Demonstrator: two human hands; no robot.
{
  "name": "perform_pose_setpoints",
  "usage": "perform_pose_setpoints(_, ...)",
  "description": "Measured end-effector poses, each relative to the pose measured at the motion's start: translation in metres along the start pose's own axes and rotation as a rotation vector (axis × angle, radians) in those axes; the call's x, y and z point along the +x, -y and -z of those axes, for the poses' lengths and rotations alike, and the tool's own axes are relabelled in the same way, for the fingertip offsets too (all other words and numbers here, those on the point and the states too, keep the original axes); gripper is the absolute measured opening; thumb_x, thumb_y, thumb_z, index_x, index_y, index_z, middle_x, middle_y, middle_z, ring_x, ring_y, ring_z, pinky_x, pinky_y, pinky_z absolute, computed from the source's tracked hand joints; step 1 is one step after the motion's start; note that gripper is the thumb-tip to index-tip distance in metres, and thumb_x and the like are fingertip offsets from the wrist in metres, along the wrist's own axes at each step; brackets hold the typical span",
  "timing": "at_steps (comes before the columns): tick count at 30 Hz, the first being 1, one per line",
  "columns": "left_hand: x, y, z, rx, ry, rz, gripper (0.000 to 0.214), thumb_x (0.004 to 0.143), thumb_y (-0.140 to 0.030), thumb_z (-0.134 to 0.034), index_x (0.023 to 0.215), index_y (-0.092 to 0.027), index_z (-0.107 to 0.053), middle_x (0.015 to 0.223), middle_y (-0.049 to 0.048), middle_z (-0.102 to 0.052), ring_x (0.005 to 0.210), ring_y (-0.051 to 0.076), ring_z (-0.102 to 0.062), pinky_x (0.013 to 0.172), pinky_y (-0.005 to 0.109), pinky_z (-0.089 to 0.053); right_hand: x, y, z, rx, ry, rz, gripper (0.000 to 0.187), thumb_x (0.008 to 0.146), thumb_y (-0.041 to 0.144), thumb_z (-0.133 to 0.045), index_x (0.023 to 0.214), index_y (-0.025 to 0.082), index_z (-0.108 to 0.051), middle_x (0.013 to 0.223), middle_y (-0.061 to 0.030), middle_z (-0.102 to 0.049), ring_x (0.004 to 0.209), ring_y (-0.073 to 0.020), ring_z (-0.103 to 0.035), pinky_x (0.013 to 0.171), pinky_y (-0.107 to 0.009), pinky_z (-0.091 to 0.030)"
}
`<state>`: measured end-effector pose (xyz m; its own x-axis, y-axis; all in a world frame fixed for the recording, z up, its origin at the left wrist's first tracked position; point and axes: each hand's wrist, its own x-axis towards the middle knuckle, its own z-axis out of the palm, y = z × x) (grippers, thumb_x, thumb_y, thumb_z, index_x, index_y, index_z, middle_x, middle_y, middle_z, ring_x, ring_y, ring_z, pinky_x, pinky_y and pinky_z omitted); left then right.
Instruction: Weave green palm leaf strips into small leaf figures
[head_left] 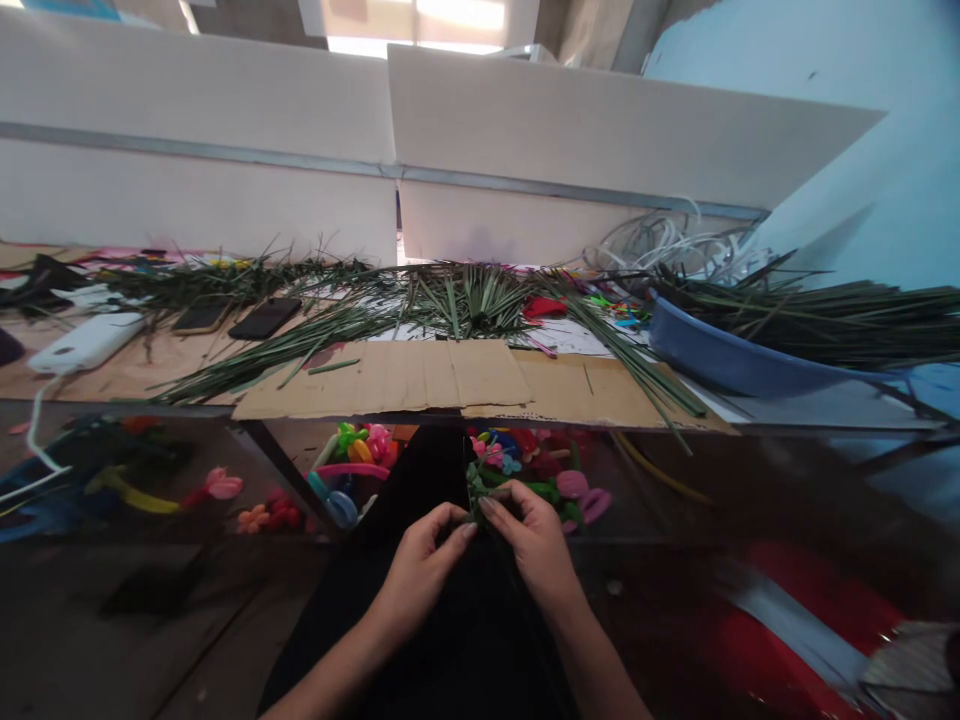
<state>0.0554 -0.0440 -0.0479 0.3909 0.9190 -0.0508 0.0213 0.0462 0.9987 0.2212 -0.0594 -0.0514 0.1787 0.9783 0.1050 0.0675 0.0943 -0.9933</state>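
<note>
My left hand [424,560] and my right hand [532,540] meet low in the middle, over my dark lap. Both pinch a small green folded leaf piece [477,492] between fingertips and thumbs. The fingers are curled closed around it. Long green leaf strips [457,300] lie spread across the cardboard-covered table [420,375] beyond my hands.
A blue basin [720,355] holding more leaf strips sits at the right. Two dark phones [262,318] and a white power bank [86,343] lie at the left. Coloured balloon shapes [360,450] sit under the table edge. White partitions stand behind. A red object [780,620] is at lower right.
</note>
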Motion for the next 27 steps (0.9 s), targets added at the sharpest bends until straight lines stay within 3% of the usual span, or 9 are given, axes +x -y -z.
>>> perform_pose_setpoints(8,0.002,0.007,0.003,0.106,-0.043,-0.132,0.016,0.090,-0.034,-0.069,0.086,-0.023,-0.081,0.083,0.0048,-0.073,0.082,0.024,-0.062,0.078,0.028,-0.043,-0.004,0.003,-0.003,-0.143,-0.070,0.070,0.030,0.087,0.046,-0.070,0.072,0.020,-0.066,0.068,0.0002,-0.063,0.068,-0.0178,-0.054,0.063,-0.028,-0.043)
perform_pose_setpoints(15,0.001,0.006,0.001,0.079,-0.009,-0.103,0.021,0.095,-0.034,-0.061,0.089,-0.020,-0.076,0.084,0.0036,-0.071,0.081,0.022,-0.061,0.075,0.026,-0.044,-0.004,0.001,-0.004,-0.135,-0.085,0.046,0.031,0.084,0.047,-0.072,0.072,0.020,-0.065,0.067,0.0007,-0.061,0.066,-0.0171,-0.053,0.061,-0.027,-0.043)
perform_pose_setpoints(21,0.001,-0.001,0.000,0.067,-0.039,-0.104,0.026,0.094,-0.036,-0.059,0.075,-0.019,-0.065,0.071,-0.0012,-0.056,0.071,0.017,-0.049,0.066,0.024,-0.038,-0.002,0.008,-0.002,0.014,0.054,-0.018,0.033,0.087,0.050,-0.069,0.075,0.020,-0.063,0.068,0.0029,-0.055,0.065,-0.0157,-0.049,0.060,-0.026,-0.040)
perform_pose_setpoints(27,0.001,-0.005,0.000,0.047,-0.029,-0.099,0.025,0.093,-0.037,-0.061,0.077,-0.019,-0.066,0.073,-0.0012,-0.055,0.073,0.018,-0.048,0.068,0.025,-0.038,-0.002,0.006,-0.003,0.103,0.111,-0.067,0.031,0.084,0.049,-0.074,0.079,0.019,-0.066,0.071,0.0023,-0.058,0.069,-0.0162,-0.051,0.064,-0.027,-0.040)
